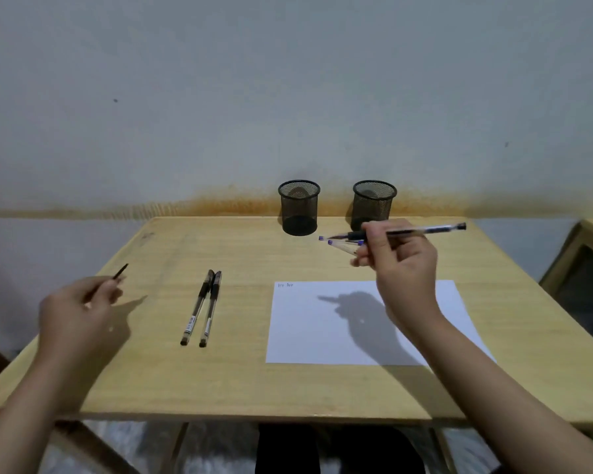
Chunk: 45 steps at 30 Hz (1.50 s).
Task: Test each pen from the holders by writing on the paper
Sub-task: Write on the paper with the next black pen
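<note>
Both holders (299, 206) look empty, two black pens (202, 307) lie left of the paper (322, 336), which bears two small marks; right hand (401, 254) pinches a pen (425, 230), left hand (79, 309) its cap (121, 271), purple-capped pens (339, 241) probably untested.

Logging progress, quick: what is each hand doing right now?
Left hand: closed on a small dark pen cap.
Right hand: closed on a pen, above the table.

Nothing can be read — the scribble atop the paper (356, 323) and the pen-barrel labels are too small.
</note>
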{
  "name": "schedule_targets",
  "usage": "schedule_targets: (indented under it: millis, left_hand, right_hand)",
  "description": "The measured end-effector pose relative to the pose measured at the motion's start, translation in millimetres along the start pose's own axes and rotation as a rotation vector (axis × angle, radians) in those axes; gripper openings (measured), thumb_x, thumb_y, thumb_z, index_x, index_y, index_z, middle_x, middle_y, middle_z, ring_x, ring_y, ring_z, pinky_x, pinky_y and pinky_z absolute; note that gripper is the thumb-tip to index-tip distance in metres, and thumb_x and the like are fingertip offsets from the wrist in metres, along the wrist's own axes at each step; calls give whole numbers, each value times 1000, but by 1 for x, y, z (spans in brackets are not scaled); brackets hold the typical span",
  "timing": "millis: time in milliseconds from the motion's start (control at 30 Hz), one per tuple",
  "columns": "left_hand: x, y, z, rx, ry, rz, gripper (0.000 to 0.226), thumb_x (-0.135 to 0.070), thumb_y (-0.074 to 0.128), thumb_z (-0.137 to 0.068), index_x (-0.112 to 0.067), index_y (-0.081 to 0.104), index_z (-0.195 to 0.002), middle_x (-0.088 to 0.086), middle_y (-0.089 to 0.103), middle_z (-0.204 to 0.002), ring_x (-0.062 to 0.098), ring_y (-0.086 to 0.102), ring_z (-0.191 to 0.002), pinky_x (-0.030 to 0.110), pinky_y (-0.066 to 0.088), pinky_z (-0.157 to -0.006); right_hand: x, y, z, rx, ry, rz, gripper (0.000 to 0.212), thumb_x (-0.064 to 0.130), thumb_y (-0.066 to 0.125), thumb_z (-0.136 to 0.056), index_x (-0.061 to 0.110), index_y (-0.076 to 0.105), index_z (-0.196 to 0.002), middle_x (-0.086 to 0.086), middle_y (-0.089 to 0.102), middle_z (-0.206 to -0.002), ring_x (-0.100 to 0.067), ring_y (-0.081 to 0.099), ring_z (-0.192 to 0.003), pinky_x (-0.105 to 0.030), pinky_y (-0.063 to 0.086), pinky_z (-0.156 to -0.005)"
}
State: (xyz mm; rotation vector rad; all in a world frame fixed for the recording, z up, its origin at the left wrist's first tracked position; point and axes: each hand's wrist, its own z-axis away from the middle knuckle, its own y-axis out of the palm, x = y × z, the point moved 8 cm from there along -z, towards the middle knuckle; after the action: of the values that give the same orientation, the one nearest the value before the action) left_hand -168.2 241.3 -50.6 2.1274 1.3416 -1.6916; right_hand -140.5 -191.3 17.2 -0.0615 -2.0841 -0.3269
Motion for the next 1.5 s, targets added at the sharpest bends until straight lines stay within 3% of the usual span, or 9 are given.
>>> schedule_targets:
  millis: [100,167,267,433,567,767,933,1133,1500]
  left_hand:
    - [27,11,-1,143,36,-298,16,-22,60,-85,-14,72,-90,11,71,-90,34,64,-86,41,50,-74]
    - [22,26,5,209,127,-441,13,-10,61,-86,-7,73,-90,13,68,-92,37,60,-89,40,46,-75]
    - [21,32,2,240,135,-542,16,-15,61,-86,-14,75,-94,5,62,-96,34,56,-96,47,47,-78]
    - [20,37,2,244,84,-518,28,-33,50,-93,-21,70,-108,6,61,-111,36,47,-111,52,39,-90]
    - [3,42,14,252,73,-362,60,-53,29,-85,-19,61,-122,10,57,-119,33,46,-117,55,38,-97]
    - [-78,95,67,383,330,-216,51,-45,40,-86,-15,59,-123,3,54,-120,22,47,-115,35,35,-99]
    - [-105,155,113,627,484,-273,60,-55,26,-87,-25,43,-137,-4,38,-143,15,29,-133,44,22,-113]
    - [-81,196,128,810,433,-539,59,-50,25,-95,-25,15,-148,5,3,-159,21,-2,-144,48,-5,-115]
    - [-77,198,124,796,428,-541,57,-49,26,-96,-30,13,-148,0,-2,-159,17,-5,-144,44,-5,-116]
  right_hand:
    - [-27,23,10,87,133,7,8,7,59,-91,9,64,-85,3,62,-59,-7,59,-52,-23,56,-58]
    - [-41,37,18,115,203,-23,6,3,60,-89,7,65,-91,-3,63,-67,-5,61,-57,-21,56,-59]
    - [-54,40,22,106,274,-33,10,1,60,-89,8,66,-93,-5,63,-68,-5,60,-55,-20,55,-59]
    - [-63,35,27,101,348,-12,8,4,60,-90,8,66,-92,-5,62,-66,-6,58,-52,-23,56,-58]
    - [-68,29,26,73,376,12,8,7,62,-90,12,65,-85,-3,62,-62,-8,57,-50,-24,54,-55]
    - [-74,16,11,6,360,80,14,15,65,-88,1,64,-89,-6,57,-66,-11,57,-49,-28,56,-55]
    - [-89,16,-2,13,382,62,20,6,65,-87,11,55,-70,-7,64,-64,-13,66,-54,-33,60,-65]
    - [-102,25,-16,63,356,254,27,10,75,-79,11,52,-64,-7,63,-59,-11,66,-51,-32,59,-60]
    - [-138,56,-16,264,376,353,20,12,71,-83,7,56,-71,-14,70,-66,-22,73,-61,-29,59,-51]
